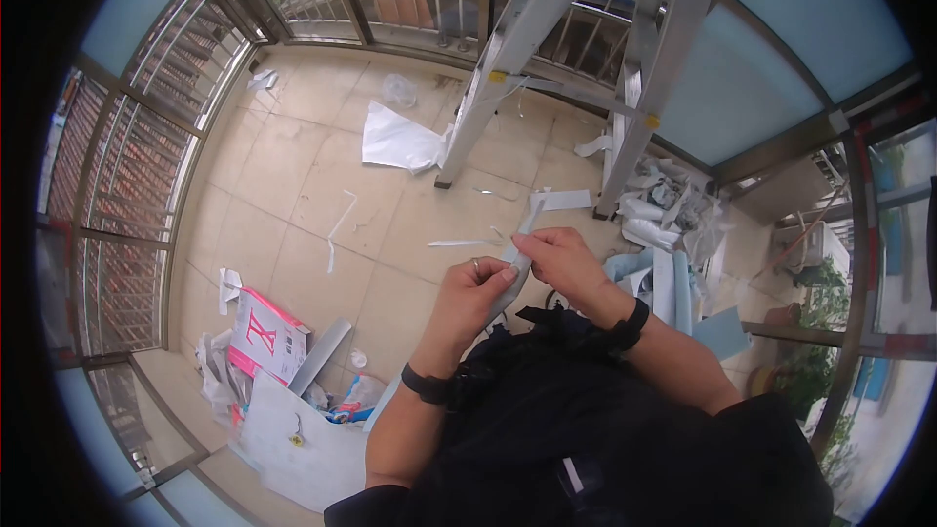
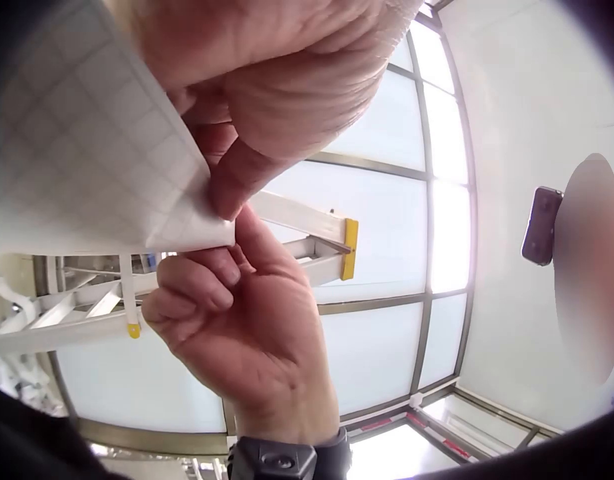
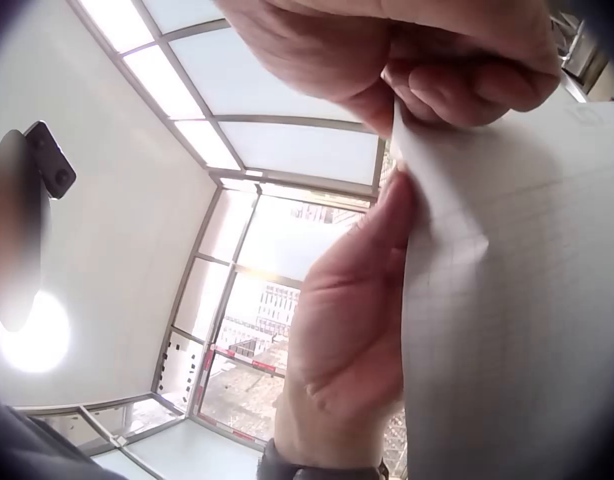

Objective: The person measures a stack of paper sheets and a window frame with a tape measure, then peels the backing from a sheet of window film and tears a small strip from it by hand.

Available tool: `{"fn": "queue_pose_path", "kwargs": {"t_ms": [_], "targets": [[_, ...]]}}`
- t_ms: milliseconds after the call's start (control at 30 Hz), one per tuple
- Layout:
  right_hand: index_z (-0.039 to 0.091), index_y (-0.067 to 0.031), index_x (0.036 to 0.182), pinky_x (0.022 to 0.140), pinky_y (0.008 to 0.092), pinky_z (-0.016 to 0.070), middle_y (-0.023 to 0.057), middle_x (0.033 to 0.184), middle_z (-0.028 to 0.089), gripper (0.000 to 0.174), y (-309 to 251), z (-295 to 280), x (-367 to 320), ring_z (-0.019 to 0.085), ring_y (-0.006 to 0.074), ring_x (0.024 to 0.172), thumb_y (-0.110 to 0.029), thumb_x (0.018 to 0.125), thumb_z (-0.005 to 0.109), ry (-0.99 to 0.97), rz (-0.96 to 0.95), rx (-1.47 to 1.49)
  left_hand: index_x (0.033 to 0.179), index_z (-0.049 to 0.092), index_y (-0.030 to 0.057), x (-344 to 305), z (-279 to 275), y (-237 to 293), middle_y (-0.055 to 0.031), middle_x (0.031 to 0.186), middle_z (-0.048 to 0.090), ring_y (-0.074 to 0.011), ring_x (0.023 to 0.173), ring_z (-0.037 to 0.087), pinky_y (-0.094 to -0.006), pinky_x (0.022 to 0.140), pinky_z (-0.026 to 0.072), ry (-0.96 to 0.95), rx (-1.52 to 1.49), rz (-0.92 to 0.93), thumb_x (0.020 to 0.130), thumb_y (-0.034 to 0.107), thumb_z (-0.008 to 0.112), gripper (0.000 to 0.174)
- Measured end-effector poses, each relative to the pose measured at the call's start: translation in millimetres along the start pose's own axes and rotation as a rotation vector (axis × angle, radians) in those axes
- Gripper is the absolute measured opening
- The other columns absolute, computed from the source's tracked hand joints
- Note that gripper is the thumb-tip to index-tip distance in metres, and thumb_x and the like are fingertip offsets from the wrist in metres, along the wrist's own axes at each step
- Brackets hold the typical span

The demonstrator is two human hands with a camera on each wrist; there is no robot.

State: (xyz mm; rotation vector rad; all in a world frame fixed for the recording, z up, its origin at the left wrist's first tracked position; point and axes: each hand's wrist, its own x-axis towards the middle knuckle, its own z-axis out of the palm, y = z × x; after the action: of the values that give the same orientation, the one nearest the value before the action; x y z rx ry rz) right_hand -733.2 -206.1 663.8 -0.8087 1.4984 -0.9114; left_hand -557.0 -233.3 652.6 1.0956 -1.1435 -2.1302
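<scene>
A pale sheet (image 1: 511, 278) with faint grid lines is held edge-on in front of the body. My left hand (image 1: 467, 301) pinches its edge between thumb and fingers, and my right hand (image 1: 569, 271) pinches the same edge close beside it. In the left wrist view the sheet (image 2: 87, 150) spreads out from the left hand (image 2: 277, 90), with the right hand (image 2: 252, 335) meeting it at a corner. The right wrist view shows the sheet (image 3: 517, 290) creased near the fingertips, between the right hand (image 3: 417, 50) and the left hand (image 3: 352, 330).
A metal stepladder (image 1: 532, 24) stands ahead on the tiled floor. White paper (image 1: 398, 140) and thin strips lie around it. Crumpled plastic (image 1: 659, 210) is heaped at the right. A pink and white packet (image 1: 268, 337) and a large white sheet (image 1: 303, 449) lie at the lower left.
</scene>
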Motion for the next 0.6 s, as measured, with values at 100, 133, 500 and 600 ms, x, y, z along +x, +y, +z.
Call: {"fn": "queue_pose_path", "kwargs": {"t_ms": [100, 133, 500, 600], "targets": [[0.065, -0.0014, 0.078, 0.049, 0.0231, 0.0305, -0.0029, 0.060, 0.049, 0.033, -9, -3, -1, 0.041, 0.0062, 0.053, -0.029, 0.095, 0.059, 0.042, 0.121, 0.183, 0.095, 0.068, -0.0014, 2, 1, -2, -0.0003, 0.081, 0.065, -0.0054, 0.070, 0.055, -0.0216, 0.063, 0.0437, 0.024, -0.007, 0.003, 0.093, 0.014, 0.064, 0.015], [0.065, -0.0005, 0.078, 0.049, 0.0232, 0.0303, -0.0029, 0.060, 0.049, 0.035, -13, -3, -3, 0.041, 0.0062, 0.053, -0.030, 0.095, 0.059, 0.043, 0.186, 0.259, 0.094, 0.068, -0.0012, 2, -1, -6, -0.0003, 0.081, 0.065, -0.0054, 0.070, 0.055, -0.0216, 0.063, 0.0439, 0.021, -0.043, -0.003, 0.093, 0.013, 0.064, 0.015], [0.066, -0.0025, 0.086, 0.051, 0.0220, 0.0325, -0.0021, 0.062, 0.049, 0.022, 5, -11, -4, 0.042, 0.0062, 0.054, -0.022, 0.094, 0.061, -0.007, 0.042, 0.137, 0.094, 0.067, -0.0001, 3, 3, -11, 0.0001, 0.081, 0.065, -0.0051, 0.069, 0.056, -0.0202, 0.063, 0.0433, 0.000, -0.089, -0.053, 0.093, 0.014, 0.066, 0.014], [0.066, -0.0017, 0.092, 0.050, 0.0211, 0.0323, -0.0016, 0.064, 0.051, 0.021, 1, -15, -12, 0.043, 0.0058, 0.055, -0.021, 0.095, 0.059, -0.001, 0.070, 0.278, 0.094, 0.067, 0.0001, 3, 6, -13, 0.0002, 0.081, 0.065, -0.0051, 0.070, 0.056, -0.0199, 0.063, 0.0432, 0.006, -0.100, -0.031, 0.092, 0.014, 0.066, 0.014]]}}
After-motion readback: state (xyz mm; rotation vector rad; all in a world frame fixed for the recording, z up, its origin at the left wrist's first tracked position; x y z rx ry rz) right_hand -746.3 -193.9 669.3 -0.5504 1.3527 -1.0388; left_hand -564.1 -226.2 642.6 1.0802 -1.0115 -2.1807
